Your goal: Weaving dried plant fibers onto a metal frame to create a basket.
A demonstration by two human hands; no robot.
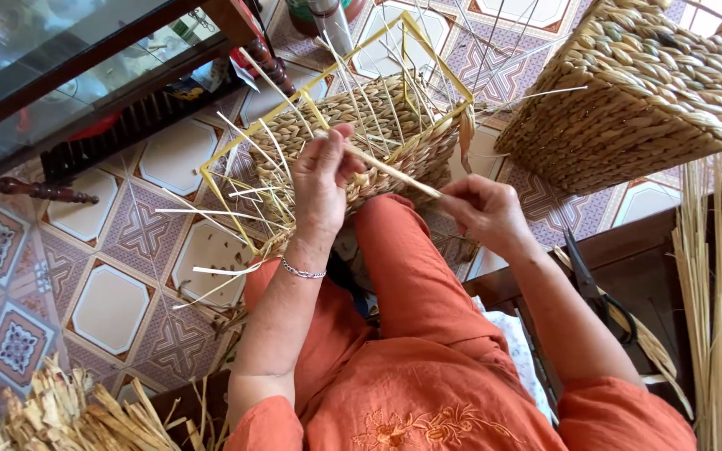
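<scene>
Her left hand (321, 179) and right hand (485, 210) each pinch 1 pale straw strand (394, 171) stretched between them, over the half-woven basket (361, 125) on its yellow frame (248, 146) propped against her knee. A finished woven basket (637, 100) lies at 2 o'clock on the tiled floor, black scissors (591, 288) at 4 o'clock.

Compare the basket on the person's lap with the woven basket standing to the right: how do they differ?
The lap basket is unfinished, with loose stalks sticking out and its yellow frame exposed; the right basket is fully woven, with no frame showing. The lap basket lies by the left hand and right hand, which hold a stalk; the right basket stands untouched. Both show similar tan braided weave.
</scene>
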